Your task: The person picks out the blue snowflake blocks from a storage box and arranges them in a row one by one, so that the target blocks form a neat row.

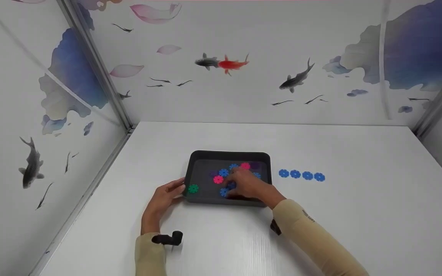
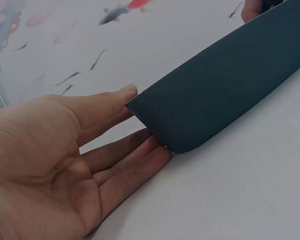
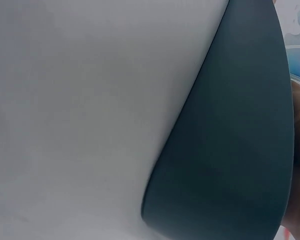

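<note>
The little flower pieces (image 1: pixel 218 179) lie inside the black tray (image 1: pixel 203 174), most of them bunched around its middle and far right. Some are blue, some pink, and the purple ones are hard to spot on the tray's dark bottom. One green piece (image 1: pixel 193 188) sits alone in the tray's near left corner. The right hand (image 1: pixel 248 184) dips into the tray with its fingers bent and a bit apart; I cannot tell if they pinch a piece. The pieces look flat and thin, so the fingers could slip off one, or grab two by mistake because some lie so close. At the tray's left side, the left hand (image 1: pixel 165 197) has its fingers nearly straight, touching the outside wall without wrapping round it. If it pushes too hard, the tray could slide on the table (image 1: pixel 221 234) and bump the row of four blue pieces (image 1: pixel 307 175) just to its right. The right sleeve (image 1: pixel 313 234) could brush that row too, if the arm swings out low.
</note>
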{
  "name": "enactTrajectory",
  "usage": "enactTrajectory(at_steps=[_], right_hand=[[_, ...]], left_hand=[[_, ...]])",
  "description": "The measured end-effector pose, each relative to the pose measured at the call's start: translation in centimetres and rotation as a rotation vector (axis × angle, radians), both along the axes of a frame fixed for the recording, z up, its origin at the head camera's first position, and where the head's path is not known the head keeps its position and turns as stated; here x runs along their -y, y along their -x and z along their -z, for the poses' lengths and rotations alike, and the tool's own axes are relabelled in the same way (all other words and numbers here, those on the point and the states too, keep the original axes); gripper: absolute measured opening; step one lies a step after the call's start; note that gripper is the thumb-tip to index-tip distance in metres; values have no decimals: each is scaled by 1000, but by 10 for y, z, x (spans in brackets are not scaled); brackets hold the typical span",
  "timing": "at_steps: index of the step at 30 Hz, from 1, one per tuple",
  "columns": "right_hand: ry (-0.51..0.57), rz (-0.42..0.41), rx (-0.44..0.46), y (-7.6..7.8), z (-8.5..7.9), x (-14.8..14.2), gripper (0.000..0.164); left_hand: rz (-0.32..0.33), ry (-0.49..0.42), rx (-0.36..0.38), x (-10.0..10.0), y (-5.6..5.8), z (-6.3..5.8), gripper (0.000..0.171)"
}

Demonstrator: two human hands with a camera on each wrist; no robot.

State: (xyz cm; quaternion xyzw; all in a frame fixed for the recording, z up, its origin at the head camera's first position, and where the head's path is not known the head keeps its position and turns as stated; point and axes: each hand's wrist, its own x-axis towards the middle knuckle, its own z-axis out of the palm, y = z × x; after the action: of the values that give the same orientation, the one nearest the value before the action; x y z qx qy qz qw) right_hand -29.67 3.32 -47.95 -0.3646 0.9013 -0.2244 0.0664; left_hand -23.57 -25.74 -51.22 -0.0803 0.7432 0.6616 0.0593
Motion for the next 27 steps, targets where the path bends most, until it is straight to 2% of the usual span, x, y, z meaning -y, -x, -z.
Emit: enactTrajectory(at_steps=[13,21,27], right_hand=[[-6,14,-3,-2,-2,3,23],[-8,42,20,-1,-2,5,24],[-47,55,-16,0,-2,6,25]], left_hand=[[1,11,13,-1,1,1,47],[1,18,-8,1,0,2,46],[17,14,-20,0,-1,2,47]])
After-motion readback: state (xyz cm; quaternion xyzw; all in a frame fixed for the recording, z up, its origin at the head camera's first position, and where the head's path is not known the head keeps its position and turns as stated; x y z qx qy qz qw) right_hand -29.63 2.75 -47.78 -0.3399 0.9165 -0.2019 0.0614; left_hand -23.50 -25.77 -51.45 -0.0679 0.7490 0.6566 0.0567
